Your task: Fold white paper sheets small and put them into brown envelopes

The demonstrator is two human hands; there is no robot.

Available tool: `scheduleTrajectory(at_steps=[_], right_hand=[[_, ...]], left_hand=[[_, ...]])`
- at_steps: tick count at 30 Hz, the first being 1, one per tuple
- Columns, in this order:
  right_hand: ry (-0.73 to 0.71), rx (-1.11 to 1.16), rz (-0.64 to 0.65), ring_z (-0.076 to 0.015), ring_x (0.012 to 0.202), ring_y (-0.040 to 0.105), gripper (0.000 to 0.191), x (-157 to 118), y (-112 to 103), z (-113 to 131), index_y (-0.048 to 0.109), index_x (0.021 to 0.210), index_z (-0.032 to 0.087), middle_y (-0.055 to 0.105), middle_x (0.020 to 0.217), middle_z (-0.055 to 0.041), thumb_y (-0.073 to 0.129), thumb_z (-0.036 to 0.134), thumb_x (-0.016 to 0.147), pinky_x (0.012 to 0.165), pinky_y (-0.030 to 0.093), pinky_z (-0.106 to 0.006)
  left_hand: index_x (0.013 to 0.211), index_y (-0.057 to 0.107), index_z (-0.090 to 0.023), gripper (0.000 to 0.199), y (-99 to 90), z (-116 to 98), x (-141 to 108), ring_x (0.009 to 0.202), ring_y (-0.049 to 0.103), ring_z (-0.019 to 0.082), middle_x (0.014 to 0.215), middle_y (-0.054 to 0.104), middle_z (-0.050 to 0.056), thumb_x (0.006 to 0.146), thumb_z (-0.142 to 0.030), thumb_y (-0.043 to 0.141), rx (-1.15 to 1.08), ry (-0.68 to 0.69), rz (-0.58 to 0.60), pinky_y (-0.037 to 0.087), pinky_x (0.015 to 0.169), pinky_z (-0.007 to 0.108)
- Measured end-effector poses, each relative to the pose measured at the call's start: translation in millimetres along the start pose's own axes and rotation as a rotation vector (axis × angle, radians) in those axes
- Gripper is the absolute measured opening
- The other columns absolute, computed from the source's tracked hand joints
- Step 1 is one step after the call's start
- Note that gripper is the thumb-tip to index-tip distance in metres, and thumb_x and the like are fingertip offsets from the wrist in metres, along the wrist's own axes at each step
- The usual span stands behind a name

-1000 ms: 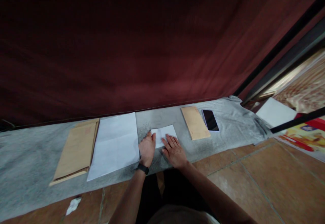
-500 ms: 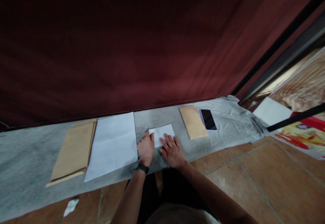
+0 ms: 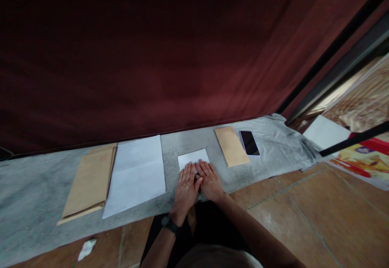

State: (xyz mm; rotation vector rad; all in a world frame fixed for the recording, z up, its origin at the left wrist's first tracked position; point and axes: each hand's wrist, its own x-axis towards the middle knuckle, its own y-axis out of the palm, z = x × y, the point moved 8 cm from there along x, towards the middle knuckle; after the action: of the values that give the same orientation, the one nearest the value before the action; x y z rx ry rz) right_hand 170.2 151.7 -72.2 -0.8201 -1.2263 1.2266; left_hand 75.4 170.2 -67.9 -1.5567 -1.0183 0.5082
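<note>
A small white folded paper (image 3: 193,155) lies on the grey cloth (image 3: 172,148) in front of me. My left hand (image 3: 186,187) rests flat on its near left part, fingers stretched forward. Beside it, my right hand (image 3: 210,181) lies flat on the near right part, and the two thumbs are close together. The paper's near edge is hidden under both hands. To the left is a large white sheet (image 3: 136,174) with faint creases. A brown envelope (image 3: 231,146) lies to the right of the hands.
Several brown envelopes (image 3: 88,181) are stacked at the left. A phone (image 3: 249,143) lies beside the single envelope. Dark red fabric (image 3: 182,57) rises behind the cloth. A crumpled white scrap (image 3: 86,249) is on the tiled floor; black bars cross the right side.
My left hand has moved from the paper's left edge onto its near part, and its fingers have straightened out flat beside my right hand. My right hand has hardly moved.
</note>
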Motion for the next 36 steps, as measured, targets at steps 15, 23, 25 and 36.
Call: scheduleTrajectory(at_steps=[15, 23, 25, 36], right_hand=[[0.409, 0.188, -0.099, -0.0281, 0.114, 0.062, 0.044, 21.3, -15.1, -51.0, 0.056, 0.139, 0.014, 0.068, 0.124, -0.0165, 0.047, 0.022, 0.097, 0.101, 0.047, -0.041], [0.695, 1.037, -0.256, -0.0208, 0.086, 0.064, 0.033, 38.1, -5.1, -81.3, 0.068, 0.109, 0.020, 0.070, 0.090, -0.0035, 0.053, 0.026, 0.081, 0.086, 0.051, -0.035], [0.676, 1.106, -0.247, -0.0188, 0.080, 0.064, 0.034, 39.8, -6.6, -75.7, 0.067, 0.109, 0.021, 0.070, 0.086, -0.0009, 0.052, 0.034, 0.082, 0.079, 0.052, -0.032], [0.776, 1.594, -0.255, -0.0211, 0.095, 0.067, 0.041, 27.1, -16.7, -56.0, 0.065, 0.113, 0.026, 0.072, 0.108, -0.0050, 0.068, 0.048, 0.079, 0.080, 0.055, -0.034]], left_hand=[[0.146, 0.049, -0.005, 0.052, 9.1, -6.9, 13.4, 0.140, 0.047, 0.036, 0.151, 0.048, 0.026, 0.100, -0.027, 0.045, 0.259, -0.035, 0.086, 0.041, 0.112, 0.052], [0.138, 0.055, -0.005, 0.049, -3.7, -20.8, 42.6, 0.115, 0.061, 0.038, 0.128, 0.060, 0.029, 0.098, -0.032, 0.052, 0.277, -0.076, 0.119, 0.054, 0.087, 0.047], [0.136, 0.057, -0.005, 0.046, -8.7, -21.6, 45.7, 0.110, 0.063, 0.037, 0.124, 0.062, 0.028, 0.098, -0.032, 0.052, 0.234, -0.096, 0.118, 0.054, 0.083, 0.045], [0.092, 0.068, -0.017, 0.032, -62.1, 27.6, 46.2, 0.077, 0.070, 0.022, 0.085, 0.073, 0.011, 0.099, -0.037, 0.044, -0.954, -0.613, -0.324, 0.054, 0.073, 0.032]])
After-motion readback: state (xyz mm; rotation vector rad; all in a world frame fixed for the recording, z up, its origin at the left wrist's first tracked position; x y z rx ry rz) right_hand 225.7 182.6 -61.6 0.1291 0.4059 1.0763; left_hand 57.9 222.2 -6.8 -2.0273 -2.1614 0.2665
